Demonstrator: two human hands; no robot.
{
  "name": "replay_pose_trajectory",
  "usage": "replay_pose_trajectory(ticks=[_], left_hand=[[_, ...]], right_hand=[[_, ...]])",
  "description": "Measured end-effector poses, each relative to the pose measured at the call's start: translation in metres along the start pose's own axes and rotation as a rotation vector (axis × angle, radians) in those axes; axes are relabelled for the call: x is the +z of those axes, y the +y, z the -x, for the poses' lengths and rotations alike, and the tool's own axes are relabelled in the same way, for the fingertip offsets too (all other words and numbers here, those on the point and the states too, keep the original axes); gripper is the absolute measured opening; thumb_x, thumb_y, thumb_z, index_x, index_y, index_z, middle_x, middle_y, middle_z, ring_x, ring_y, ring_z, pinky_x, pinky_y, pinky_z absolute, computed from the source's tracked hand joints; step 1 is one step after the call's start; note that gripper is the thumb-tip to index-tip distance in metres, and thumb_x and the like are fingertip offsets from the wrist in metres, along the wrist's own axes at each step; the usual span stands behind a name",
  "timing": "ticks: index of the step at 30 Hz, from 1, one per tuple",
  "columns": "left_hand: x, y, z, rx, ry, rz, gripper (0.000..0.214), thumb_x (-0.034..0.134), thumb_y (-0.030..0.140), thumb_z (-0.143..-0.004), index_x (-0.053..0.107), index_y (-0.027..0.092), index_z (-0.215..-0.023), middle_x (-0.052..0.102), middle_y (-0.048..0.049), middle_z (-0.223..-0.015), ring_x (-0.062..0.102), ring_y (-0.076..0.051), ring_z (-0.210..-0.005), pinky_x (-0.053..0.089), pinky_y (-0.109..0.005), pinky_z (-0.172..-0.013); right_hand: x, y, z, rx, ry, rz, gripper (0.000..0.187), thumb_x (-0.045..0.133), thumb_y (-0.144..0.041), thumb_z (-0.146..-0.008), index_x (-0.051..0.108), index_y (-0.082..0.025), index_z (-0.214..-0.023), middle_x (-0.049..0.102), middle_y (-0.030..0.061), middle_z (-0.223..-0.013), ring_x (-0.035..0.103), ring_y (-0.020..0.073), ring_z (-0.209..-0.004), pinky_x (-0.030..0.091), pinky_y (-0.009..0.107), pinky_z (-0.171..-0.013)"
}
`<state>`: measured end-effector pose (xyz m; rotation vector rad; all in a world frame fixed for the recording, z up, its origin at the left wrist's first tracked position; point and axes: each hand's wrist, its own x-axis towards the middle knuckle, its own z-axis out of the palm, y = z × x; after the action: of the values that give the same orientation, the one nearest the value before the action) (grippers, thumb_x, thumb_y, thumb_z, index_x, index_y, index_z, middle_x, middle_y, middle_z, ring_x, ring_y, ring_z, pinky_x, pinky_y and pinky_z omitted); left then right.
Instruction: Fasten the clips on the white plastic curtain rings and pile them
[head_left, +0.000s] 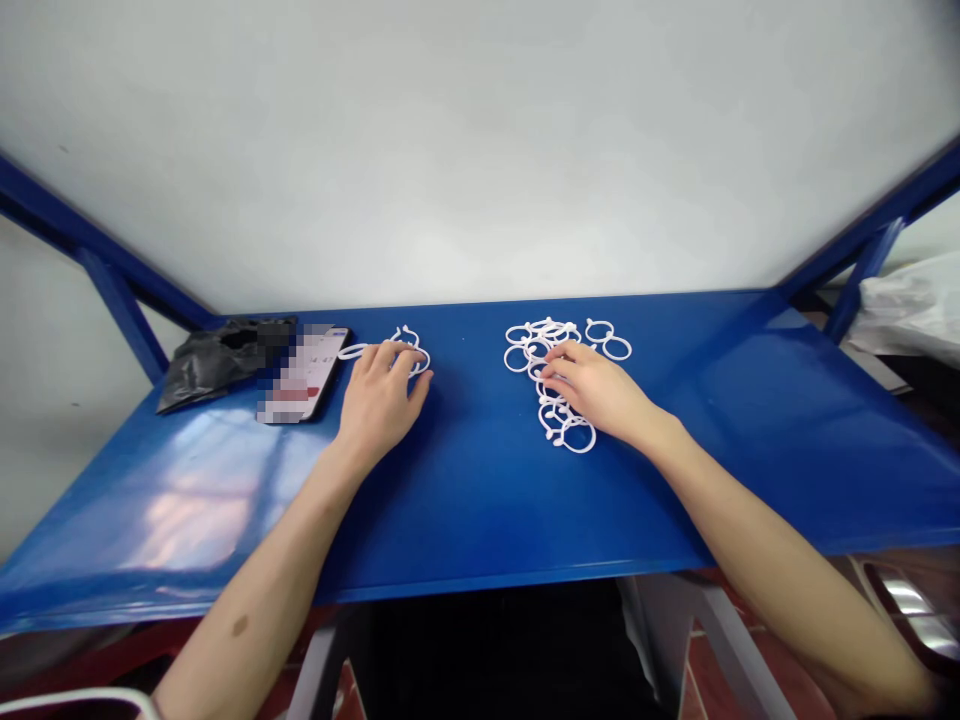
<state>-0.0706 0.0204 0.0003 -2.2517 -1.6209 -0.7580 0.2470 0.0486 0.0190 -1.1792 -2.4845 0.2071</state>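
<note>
A blue shelf (480, 480) holds two groups of white plastic rings. My left hand (381, 395) lies palm down, fingers spread, over a small group of rings (405, 345) at the left centre, fingertips resting on them. My right hand (596, 390) rests on a larger pile of white rings (551, 345) at the right centre; its fingers curl slightly, the tips touching rings in the pile. Whether either hand grips a ring I cannot make out.
A phone (304, 375) lies left of my left hand, next to a crumpled black bag (221, 360). Blue frame struts (120, 300) rise at both ends. A white wall stands behind. A white bag (911, 300) sits off the right end.
</note>
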Motion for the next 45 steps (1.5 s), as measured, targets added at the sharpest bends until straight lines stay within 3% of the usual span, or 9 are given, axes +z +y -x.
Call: replay_pose_trajectory(ticks=[5,10,13,19,22,26,32,40,45], left_hand=[[-0.003,0.024,0.003,0.135,-0.049,0.184,0.018,0.054,0.026,-0.098,0.065,0.021,-0.111,0.067,-0.0100,-0.114,0.060,-0.027,-0.109,0.050,-0.046,-0.099],[-0.002,0.051,0.010,0.343,-0.044,0.274,0.029,0.057,0.024,-0.098,0.060,0.023,-0.127,0.063,-0.0113,-0.134,0.061,-0.026,-0.117,0.049,-0.044,-0.102],[0.000,0.059,0.013,0.464,-0.096,0.287,0.023,0.051,0.019,-0.101,0.063,0.025,-0.119,0.066,-0.0076,-0.130,0.064,-0.023,-0.111,0.049,-0.040,-0.099],[0.008,0.055,0.011,0.363,-0.118,0.249,0.018,0.048,0.024,-0.104,0.065,0.019,-0.099,0.072,-0.0042,-0.091,0.061,-0.017,-0.081,0.045,-0.032,-0.076],[0.010,0.054,0.010,0.326,-0.093,0.169,0.017,0.052,0.028,-0.103,0.065,0.021,-0.095,0.071,-0.0023,-0.084,0.059,-0.017,-0.076,0.040,-0.034,-0.073],[0.008,0.056,0.008,0.297,-0.018,0.172,0.013,0.054,0.025,-0.102,0.064,0.020,-0.095,0.072,-0.0022,-0.088,0.059,-0.018,-0.078,0.041,-0.034,-0.074],[0.002,0.053,0.007,0.359,-0.038,0.278,0.013,0.050,0.021,-0.103,0.061,0.018,-0.098,0.071,-0.0049,-0.103,0.062,-0.017,-0.090,0.046,-0.031,-0.077],[0.012,0.049,0.011,0.382,-0.115,0.179,0.013,0.050,0.021,-0.103,0.062,0.018,-0.098,0.072,-0.0047,-0.099,0.063,-0.018,-0.089,0.045,-0.032,-0.075],[0.014,0.048,0.011,0.353,-0.129,0.163,0.015,0.056,0.026,-0.101,0.063,0.017,-0.109,0.072,-0.0072,-0.109,0.063,-0.022,-0.097,0.049,-0.036,-0.080]], right_hand=[[-0.005,-0.002,0.000,-0.111,0.055,-0.110,0.017,0.052,-0.021,-0.100,0.069,-0.019,-0.103,0.067,0.0082,-0.111,0.067,0.0203,-0.100,0.057,0.038,-0.088],[0.000,-0.016,0.002,-0.264,0.031,-0.144,0.016,0.055,-0.026,-0.100,0.069,-0.019,-0.105,0.070,0.0079,-0.110,0.068,0.0196,-0.099,0.058,0.036,-0.088],[0.007,-0.029,0.004,-0.371,0.034,-0.122,0.020,0.050,-0.024,-0.103,0.069,-0.019,-0.108,0.071,0.0081,-0.115,0.068,0.0195,-0.104,0.059,0.037,-0.091],[0.018,-0.044,-0.004,-0.208,0.208,-0.005,0.034,0.050,-0.024,-0.103,0.059,-0.015,-0.134,0.062,0.0158,-0.135,0.063,0.0256,-0.119,0.057,0.043,-0.097],[0.021,-0.039,-0.010,-0.136,0.189,0.156,0.033,0.055,-0.033,-0.101,0.066,-0.012,-0.125,0.065,0.0170,-0.130,0.057,0.0321,-0.120,0.051,0.051,-0.099],[0.025,-0.034,-0.012,-0.177,0.050,0.230,0.034,0.058,-0.041,-0.099,0.071,-0.013,-0.113,0.071,0.0140,-0.117,0.060,0.0314,-0.111,0.048,0.048,-0.093],[0.024,-0.039,-0.008,-0.402,-0.054,0.058,0.020,0.058,-0.030,-0.100,0.071,-0.014,-0.104,0.072,0.0101,-0.111,0.065,0.0242,-0.105,0.050,0.040,-0.092],[0.004,-0.034,-0.001,-0.331,0.124,0.025,0.016,0.061,-0.031,-0.098,0.066,-0.016,-0.103,0.068,0.0115,-0.113,0.066,0.0247,-0.102,0.054,0.041,-0.088],[0.010,-0.037,-0.001,-0.351,0.087,0.074,0.019,0.060,-0.028,-0.098,0.066,-0.016,-0.112,0.068,0.0098,-0.115,0.064,0.0243,-0.103,0.054,0.041,-0.089]])
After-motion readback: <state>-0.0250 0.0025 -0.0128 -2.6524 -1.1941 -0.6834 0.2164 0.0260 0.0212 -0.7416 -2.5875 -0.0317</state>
